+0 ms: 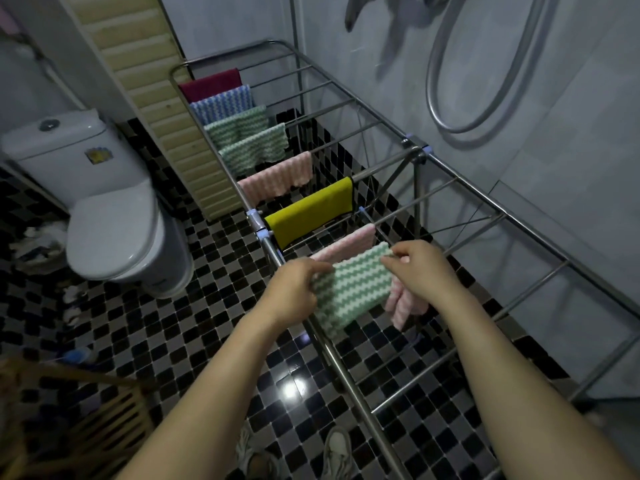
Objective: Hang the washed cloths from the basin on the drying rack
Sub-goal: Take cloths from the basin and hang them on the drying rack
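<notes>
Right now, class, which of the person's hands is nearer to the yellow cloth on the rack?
Left. The left hand pinches the green cloth just in front of the yellow cloth; the right hand holds the green cloth's other corner, farther right.

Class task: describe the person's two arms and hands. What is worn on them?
Nothing is worn. The left hand and right hand are ungloved, with no ring, watch or bracelet showing; the left forearm and right forearm are bare, no sleeve in view.

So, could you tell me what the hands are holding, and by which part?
Both hold the green-and-white cloth: the left hand pinches its left edge, the right hand its upper right corner.
</notes>
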